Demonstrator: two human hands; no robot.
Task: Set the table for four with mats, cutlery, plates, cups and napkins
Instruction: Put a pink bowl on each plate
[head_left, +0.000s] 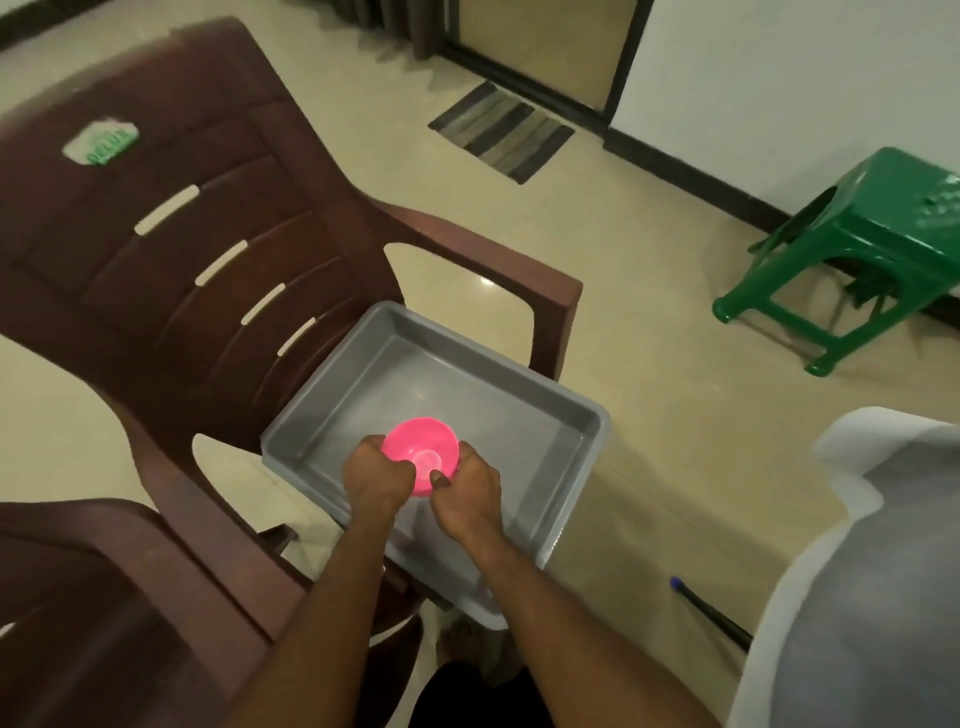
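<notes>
Both my hands, left hand (376, 475) and right hand (470, 480), grip clamped on the pink cup (421, 460) above the grey tray (524, 400) on the brown chair (182, 249). Tray otherwise bare; table setting looks nearly finished.

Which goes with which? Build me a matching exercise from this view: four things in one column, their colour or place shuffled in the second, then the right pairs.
Things:
1. bowl
2. tub
3. stool
4. striped mat

Descriptions:
A. green, standing by the wall
B. pink, held in both hands
C. on the floor at the doorway
D. grey, resting on the brown chair

Pairs: 1-B, 2-D, 3-A, 4-C
</notes>
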